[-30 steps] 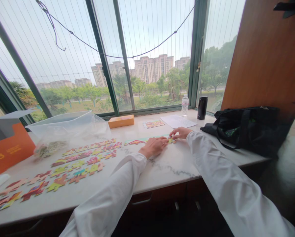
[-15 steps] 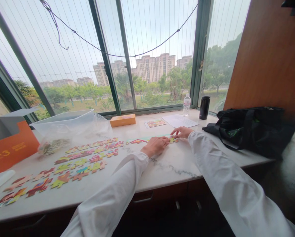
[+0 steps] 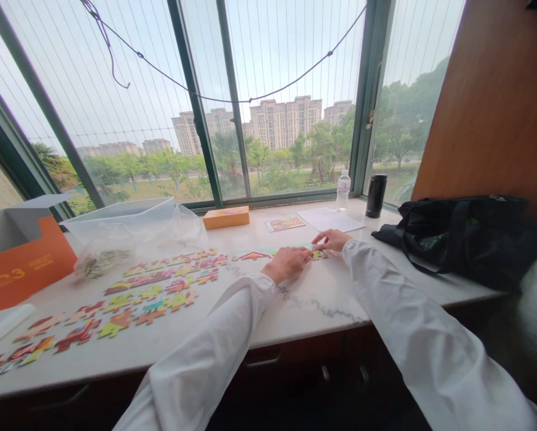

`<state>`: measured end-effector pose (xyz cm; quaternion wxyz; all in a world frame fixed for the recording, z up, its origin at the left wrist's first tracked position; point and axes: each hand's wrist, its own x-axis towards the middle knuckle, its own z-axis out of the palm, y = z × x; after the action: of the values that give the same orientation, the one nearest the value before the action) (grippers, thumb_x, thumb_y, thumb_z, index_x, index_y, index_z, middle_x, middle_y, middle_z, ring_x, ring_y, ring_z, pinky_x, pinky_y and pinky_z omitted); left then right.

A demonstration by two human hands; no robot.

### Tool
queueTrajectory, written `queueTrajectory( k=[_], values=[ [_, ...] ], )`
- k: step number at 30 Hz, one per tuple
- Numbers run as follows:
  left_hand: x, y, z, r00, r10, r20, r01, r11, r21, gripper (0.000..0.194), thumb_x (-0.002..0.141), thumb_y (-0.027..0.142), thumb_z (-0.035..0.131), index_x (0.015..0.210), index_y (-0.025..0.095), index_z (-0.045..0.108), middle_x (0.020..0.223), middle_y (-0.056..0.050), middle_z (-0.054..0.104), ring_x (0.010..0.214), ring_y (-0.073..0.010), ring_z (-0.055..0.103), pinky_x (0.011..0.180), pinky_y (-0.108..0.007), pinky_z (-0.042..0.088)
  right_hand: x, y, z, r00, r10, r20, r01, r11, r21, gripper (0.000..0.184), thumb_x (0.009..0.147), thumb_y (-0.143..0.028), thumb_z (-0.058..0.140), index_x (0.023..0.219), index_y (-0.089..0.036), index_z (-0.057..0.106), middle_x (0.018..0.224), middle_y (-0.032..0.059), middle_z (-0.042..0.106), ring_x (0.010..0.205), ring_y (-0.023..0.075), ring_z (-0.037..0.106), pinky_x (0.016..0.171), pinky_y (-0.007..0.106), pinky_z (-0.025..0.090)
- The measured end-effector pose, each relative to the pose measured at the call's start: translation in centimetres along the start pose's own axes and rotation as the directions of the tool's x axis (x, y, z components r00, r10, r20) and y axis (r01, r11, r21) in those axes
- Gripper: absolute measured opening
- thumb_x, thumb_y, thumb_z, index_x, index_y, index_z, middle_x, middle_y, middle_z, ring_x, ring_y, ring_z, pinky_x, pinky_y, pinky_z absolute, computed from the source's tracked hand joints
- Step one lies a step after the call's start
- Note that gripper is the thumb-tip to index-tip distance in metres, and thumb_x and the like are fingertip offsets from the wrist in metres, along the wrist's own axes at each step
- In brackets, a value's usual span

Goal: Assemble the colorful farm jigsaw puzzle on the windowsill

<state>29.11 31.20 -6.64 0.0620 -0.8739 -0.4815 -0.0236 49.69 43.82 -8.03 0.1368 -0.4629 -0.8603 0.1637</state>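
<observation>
Countertop [image 3: 308, 326], left hand [image 3: 287, 264] flat, right hand [image 3: 334, 240] curled

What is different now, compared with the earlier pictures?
Only the view moved: the head turned slightly left, so everything drifts right in the picture. The left hand and right hand stay on the row of puzzle pieces; nothing was taken or let go. The loose puzzle pieces and water bottle lie as before.

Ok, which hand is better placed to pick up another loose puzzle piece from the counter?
Probably the left hand: it sits nearer the loose puzzle pieces, while the right hand lies farther, beyond it, at the end of the assembled puzzle strip.
</observation>
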Motion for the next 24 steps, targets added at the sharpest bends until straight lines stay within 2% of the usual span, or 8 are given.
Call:
queueTrajectory(
  k=[3, 6, 10, 17, 24],
  values=[
    [0.2, 0.0, 0.1, 1.000, -0.004, 0.004, 0.004, 1.000, 0.010, 0.038, 0.103, 0.034, 0.028, 0.123, 0.028, 0.059, 0.127, -0.004, 0.065, 0.108, -0.0216, 0.065, 0.088, -0.034, 0.052, 0.1, -0.2, 0.0, 1.000, 0.012, 0.001, -0.012, 1.000, -0.001, 0.037, 0.074, -0.046, 0.076, 0.107, -0.029, 0.078, 0.099, 0.0000, 0.077, 0.087, 0.0179, 0.068, 0.078, 0.025, 0.052],
    [0.3, -0.1, 0.0, 1.000, -0.019, 0.001, 0.019, 1.000, 0.010, 0.036, 0.100, 0.025, 0.033, 0.123, 0.028, 0.060, 0.126, -0.003, 0.065, 0.109, -0.0208, 0.065, 0.090, -0.032, 0.051, 0.2, -0.3, 0.1, 1.000, 0.029, -0.001, -0.029, 1.000, -0.008, 0.036, 0.074, -0.045, 0.077, 0.106, -0.029, 0.078, 0.098, 0.0003, 0.077, 0.086, 0.0181, 0.068, 0.077, 0.025, 0.053],
    [0.5, -0.4, 0.0, 1.000, 0.002, 0.005, -0.002, 1.000, 0.011, 0.047, 0.090, 0.012, 0.041, 0.129, 0.031, 0.059, 0.132, -0.001, 0.061, 0.111, -0.0214, 0.064, 0.092, -0.033, 0.051, 0.2, -0.4, 0.3, 1.000, 0.029, -0.010, -0.029, 0.999, -0.021, 0.032, 0.075, -0.041, 0.076, 0.105, -0.030, 0.078, 0.098, -0.0006, 0.077, 0.086, 0.0179, 0.068, 0.077, 0.025, 0.053],
    [1.4, -0.6, 0.2, 0.999, -0.037, 0.003, 0.037, 0.999, -0.019, 0.052, 0.087, 0.008, 0.044, 0.127, 0.036, 0.063, 0.135, 0.001, 0.060, 0.108, -0.0207, 0.065, 0.095, -0.033, 0.050, 0.3, -0.7, 0.3, 1.000, 0.032, 0.001, -0.032, 0.999, -0.030, 0.029, 0.076, -0.038, 0.075, 0.104, -0.032, 0.078, 0.106, -0.0022, 0.076, 0.087, 0.0180, 0.068, 0.080, 0.026, 0.053],
    [1.5, -1.0, 0.4, 0.999, -0.041, -0.025, 0.040, 0.997, -0.065, 0.053, 0.085, 0.007, 0.044, 0.124, 0.037, 0.065, 0.135, 0.003, 0.062, 0.111, -0.0212, 0.064, 0.095, -0.033, 0.050, 0.3, -0.9, 0.4, 1.000, 0.011, 0.009, -0.011, 1.000, -0.020, 0.028, 0.077, -0.031, 0.074, 0.105, -0.029, 0.078, 0.106, -0.0009, 0.076, 0.089, 0.0182, 0.070, 0.079, 0.024, 0.053]
  ],
)
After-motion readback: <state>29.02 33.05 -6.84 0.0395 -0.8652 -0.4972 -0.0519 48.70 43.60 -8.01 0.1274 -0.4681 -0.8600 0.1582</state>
